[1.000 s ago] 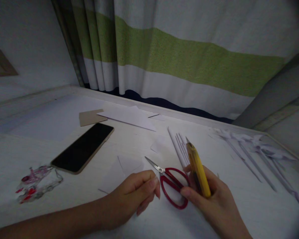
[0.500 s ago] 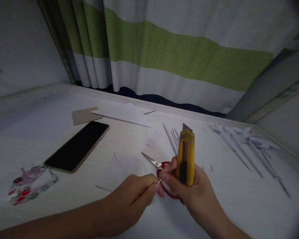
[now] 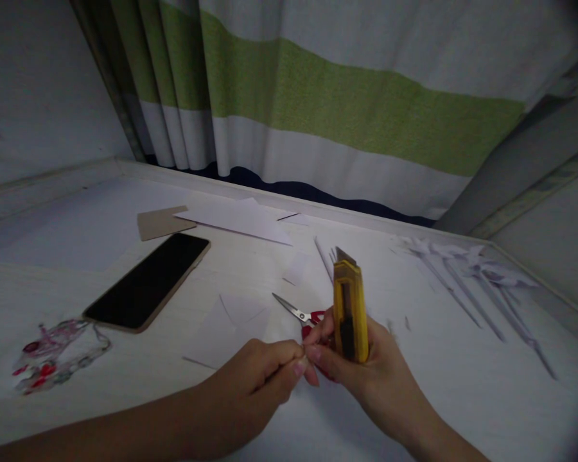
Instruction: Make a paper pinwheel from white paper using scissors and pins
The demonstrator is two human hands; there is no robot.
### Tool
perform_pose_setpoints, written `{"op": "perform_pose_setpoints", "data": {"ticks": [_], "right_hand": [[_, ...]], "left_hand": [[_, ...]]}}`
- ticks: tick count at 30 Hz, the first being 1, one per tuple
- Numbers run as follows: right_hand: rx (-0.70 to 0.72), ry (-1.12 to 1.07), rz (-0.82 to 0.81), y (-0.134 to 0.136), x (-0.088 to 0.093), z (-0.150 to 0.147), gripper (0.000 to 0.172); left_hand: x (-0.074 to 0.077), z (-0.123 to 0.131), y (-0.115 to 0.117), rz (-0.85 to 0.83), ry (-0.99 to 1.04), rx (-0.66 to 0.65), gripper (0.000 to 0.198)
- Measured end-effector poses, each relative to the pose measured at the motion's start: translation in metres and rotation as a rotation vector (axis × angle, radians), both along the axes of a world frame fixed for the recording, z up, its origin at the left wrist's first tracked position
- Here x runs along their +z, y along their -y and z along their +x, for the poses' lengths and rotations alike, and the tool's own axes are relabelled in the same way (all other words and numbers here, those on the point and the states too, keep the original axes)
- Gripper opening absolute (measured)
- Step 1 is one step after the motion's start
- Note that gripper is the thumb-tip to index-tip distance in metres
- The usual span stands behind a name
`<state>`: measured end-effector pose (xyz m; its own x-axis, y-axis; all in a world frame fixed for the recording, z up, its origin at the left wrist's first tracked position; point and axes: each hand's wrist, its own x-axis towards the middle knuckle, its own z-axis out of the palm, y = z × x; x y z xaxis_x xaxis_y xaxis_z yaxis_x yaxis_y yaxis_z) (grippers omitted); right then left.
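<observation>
Left hand (image 3: 262,380) pinched, any contents hidden, touching right hand (image 3: 373,373); right clasps yellow cutter (image 3: 350,314).

And here hangs the curtain (image 3: 327,38), filling the back of the view, pale grey-white with a broad green band (image 3: 366,109) sweeping across, its folds bunched tightest at the left. Below its wavy hem, a dark navy strip (image 3: 289,189) peeks out. Plain wall (image 3: 33,77) on the left, sunk in shadow; another wall (image 3: 563,231) on the right. Light is dim, palest over the white tabletop (image 3: 443,398), bordered by a raised ledge (image 3: 327,210).
</observation>
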<state>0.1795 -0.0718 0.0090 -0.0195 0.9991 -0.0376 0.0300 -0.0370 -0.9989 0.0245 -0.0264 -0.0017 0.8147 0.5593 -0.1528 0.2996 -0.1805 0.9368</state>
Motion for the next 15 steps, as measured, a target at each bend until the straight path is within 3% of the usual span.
{"op": "perform_pose_setpoints", "data": {"ticks": [12, 15], "right_hand": [[-0.206, 0.083, 0.061, 0.003, 0.0, -0.001, 0.017], [-0.372, 0.111, 0.12, -0.001, 0.004, 0.01, 0.021]], "left_hand": [[0.01, -0.001, -0.002, 0.012, 0.011, -0.02, 0.03], [0.01, -0.004, -0.001, 0.024, -0.021, -0.043, 0.031]]}}
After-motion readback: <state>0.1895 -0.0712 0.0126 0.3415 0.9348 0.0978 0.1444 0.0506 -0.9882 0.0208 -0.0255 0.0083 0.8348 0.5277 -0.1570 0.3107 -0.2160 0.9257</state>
